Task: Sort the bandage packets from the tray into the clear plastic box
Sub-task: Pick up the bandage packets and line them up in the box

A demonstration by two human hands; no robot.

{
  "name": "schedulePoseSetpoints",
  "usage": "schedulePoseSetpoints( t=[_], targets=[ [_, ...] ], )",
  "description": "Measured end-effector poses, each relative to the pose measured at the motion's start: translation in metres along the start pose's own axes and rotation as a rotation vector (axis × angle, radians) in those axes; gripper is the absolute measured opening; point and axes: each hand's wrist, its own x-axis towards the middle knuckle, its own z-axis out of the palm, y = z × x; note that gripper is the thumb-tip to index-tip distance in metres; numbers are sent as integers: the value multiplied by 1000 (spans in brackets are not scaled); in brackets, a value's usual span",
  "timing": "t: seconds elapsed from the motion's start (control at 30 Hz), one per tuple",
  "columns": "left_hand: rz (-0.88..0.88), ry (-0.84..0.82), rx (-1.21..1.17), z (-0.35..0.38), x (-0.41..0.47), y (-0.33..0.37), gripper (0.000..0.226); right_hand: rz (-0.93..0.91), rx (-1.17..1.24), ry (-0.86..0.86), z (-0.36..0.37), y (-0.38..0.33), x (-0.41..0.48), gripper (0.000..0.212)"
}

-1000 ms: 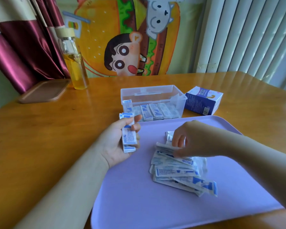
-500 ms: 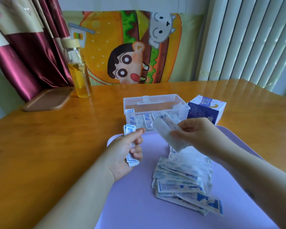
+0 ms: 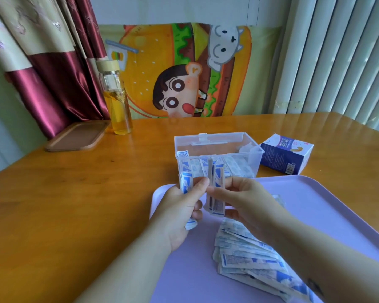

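Leftward, the right hand (image 3: 247, 202) is carrying pinched packets (image 3: 217, 178) beside the left hand (image 3: 182, 208). That hand is gripping a stack (image 3: 185, 182).

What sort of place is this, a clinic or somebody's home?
Probably a home, perhaps a dining room: a wooden table, a cartoon burger cloth behind it, maroon satin curtains and a glass bottle of yellow liquid.
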Motion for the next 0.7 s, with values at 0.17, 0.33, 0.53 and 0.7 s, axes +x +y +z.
schedulePoseSetpoints(
  t=[0.17,0.33,0.53,0.7],
  targets=[
    [-28,-48,51,-3,1,1,17,23,28,-37,0,1,0,16],
    [-46,-16,68,-4,3,-1,18,37,40,-5,-3,0,2,15],
    [-15,29,74,-7,7,-2,11,48,85,76,-8,-6,0,21],
    [0,9,71,-9,5,0,24,94,203,42,-4,-6,-3,16]
  ],
)
